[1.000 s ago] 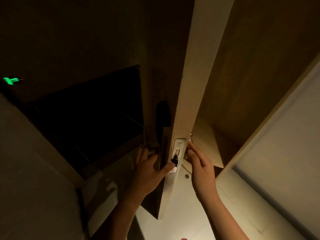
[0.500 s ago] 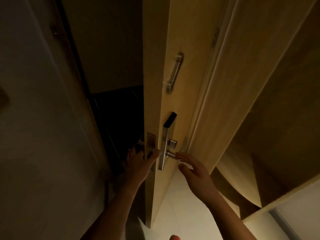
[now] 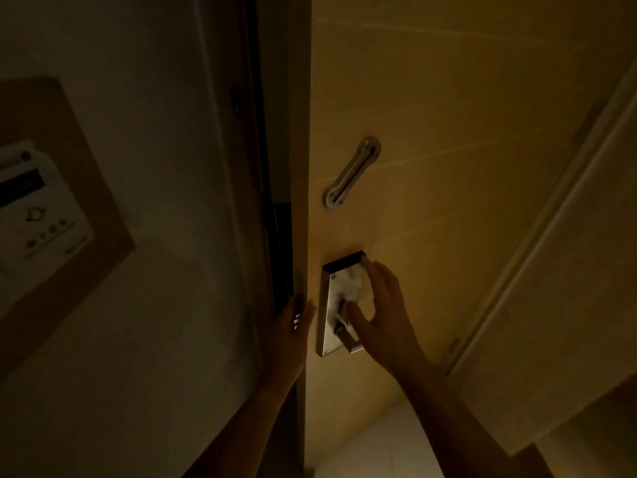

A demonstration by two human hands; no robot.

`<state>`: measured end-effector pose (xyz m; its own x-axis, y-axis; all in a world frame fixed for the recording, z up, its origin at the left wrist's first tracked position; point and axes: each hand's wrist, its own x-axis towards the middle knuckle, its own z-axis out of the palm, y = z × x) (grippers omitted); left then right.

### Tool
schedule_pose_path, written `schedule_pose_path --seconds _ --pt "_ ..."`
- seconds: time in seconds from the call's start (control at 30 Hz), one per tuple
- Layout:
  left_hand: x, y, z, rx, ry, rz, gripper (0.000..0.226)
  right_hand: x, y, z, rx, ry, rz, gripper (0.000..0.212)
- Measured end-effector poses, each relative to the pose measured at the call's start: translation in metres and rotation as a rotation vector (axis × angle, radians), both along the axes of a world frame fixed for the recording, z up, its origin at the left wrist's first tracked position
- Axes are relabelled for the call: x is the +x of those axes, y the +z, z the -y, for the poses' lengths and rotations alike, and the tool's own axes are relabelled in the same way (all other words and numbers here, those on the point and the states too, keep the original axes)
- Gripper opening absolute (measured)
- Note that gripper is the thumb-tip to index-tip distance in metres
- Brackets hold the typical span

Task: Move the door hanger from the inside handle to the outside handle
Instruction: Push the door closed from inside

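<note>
The light wooden door (image 3: 448, 150) stands almost closed, its inside face lit and turned toward me. On it is a steel lock plate (image 3: 329, 305) with a black top and a short lever handle (image 3: 344, 334). My right hand (image 3: 386, 312) hovers flat over the plate with its fingers spread, the thumb by the lever, and nothing shows in it. My left hand (image 3: 291, 326) lies against the door's edge and reaches round to the dark outer side, where its fingers are hidden. No door hanger shows in this dim view.
A steel guard bar (image 3: 351, 172) is fixed to the door above the lock. The dark door frame (image 3: 255, 132) runs down the left of the narrow gap. A white control panel (image 3: 34, 208) on a wooden board hangs on the left wall. A panelled wall (image 3: 568, 253) is on the right.
The door has swung nearly closed, narrowing the gap. My right hand rose from beside the lever to over the lock plate. My view shifted left, so the wall panel now shows.
</note>
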<state>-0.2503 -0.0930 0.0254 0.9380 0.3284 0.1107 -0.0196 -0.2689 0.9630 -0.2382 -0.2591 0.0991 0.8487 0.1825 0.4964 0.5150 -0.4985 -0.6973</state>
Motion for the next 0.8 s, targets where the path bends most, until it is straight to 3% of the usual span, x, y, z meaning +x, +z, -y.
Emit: schedule_pose_path --seconds 0.1,0.3,0.43,0.63,0.8 --pt "0.028 0.005 -0.015 -0.065 0.06 -0.033 0.051 0.041 0.002 -0.025 -0.116 0.039 0.102 0.07" --pt "0.081 0.018 -0.04 0.017 0.102 -0.147 0.015 0.107 0.007 -0.054 -0.28 0.017 0.268 0.056" --pt "0.109 0.028 -0.052 0.065 0.171 -0.066 0.012 0.143 0.004 -0.066 -0.358 0.044 0.319 0.053" --pt "0.15 0.052 -0.07 0.46 0.364 0.052 0.076 0.199 0.015 -0.071 -0.441 -0.056 0.548 0.057" --pt "0.182 0.069 -0.087 0.629 0.49 0.061 0.09 0.254 0.032 -0.065 -0.5 -0.264 0.517 0.073"
